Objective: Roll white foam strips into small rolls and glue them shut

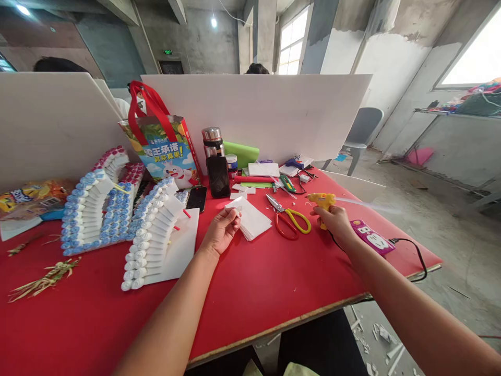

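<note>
My right hand (334,222) is wrapped round the handle of a yellow hot glue gun (321,198). Its nozzle points left, and a long translucent glue stick (354,202) juts from its back. Thumb and fingers of my left hand (223,230) are pinched together on a small white piece (238,210), partly hidden by the fingertips. Just beyond that hand lies a stack of white paper sheets (252,219). Scissors (289,216) with one red and one yellow handle rest between my hands. To the left stands a fan-shaped white paper piece (156,240) edged with rolled white and blue bits.
More blue-and-white and pink rolled pieces (92,209) stand at left, near a red-handled bag (166,151). A flask (212,140), phones (197,199) and a green cutter (287,183) lie behind. A purple power strip (371,237) with a black cord sits near the right table edge.
</note>
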Available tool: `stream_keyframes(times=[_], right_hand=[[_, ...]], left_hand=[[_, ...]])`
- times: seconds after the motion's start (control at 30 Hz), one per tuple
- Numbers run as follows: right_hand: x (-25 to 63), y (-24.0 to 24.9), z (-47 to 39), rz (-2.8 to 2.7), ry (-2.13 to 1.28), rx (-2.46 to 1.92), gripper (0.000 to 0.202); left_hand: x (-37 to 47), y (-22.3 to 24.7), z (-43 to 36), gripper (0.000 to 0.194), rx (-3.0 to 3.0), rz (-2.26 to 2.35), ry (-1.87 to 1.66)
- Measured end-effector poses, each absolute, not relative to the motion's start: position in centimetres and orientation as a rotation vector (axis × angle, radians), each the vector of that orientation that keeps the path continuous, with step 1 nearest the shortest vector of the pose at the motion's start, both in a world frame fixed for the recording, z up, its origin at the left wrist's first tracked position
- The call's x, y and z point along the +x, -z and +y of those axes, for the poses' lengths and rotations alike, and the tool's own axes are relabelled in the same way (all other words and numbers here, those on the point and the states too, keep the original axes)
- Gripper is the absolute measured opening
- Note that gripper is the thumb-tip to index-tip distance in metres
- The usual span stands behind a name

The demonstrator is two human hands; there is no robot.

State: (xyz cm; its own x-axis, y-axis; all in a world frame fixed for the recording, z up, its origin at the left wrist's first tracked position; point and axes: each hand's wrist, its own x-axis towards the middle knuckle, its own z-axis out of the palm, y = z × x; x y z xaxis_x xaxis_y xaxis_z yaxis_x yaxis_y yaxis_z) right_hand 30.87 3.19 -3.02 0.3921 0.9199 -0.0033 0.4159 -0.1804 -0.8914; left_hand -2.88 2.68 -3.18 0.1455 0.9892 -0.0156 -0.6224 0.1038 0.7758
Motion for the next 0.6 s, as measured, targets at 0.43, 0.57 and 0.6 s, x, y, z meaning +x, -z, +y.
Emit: stream_keyframes(times=[0.43,0.57,0.6], right_hand=[[21.1,-1.7,2.0,-1.244,-1.409,-0.951,0.035],[19.6,0.2,1.6,-1.376,-1.405,-0.846,0.041],[19.7,0.6,1.5,-1.397,-1.403,-0.829,0.040]], left_hand=[[-3.0,3.1,3.2,0.029,0.666,0.704,-1.354],[-2.9,3.3,3.3,0.028,0.705,0.748,-1.357],[-2.8,3.4,3.4,0.028,0.721,0.759,-1.355]])
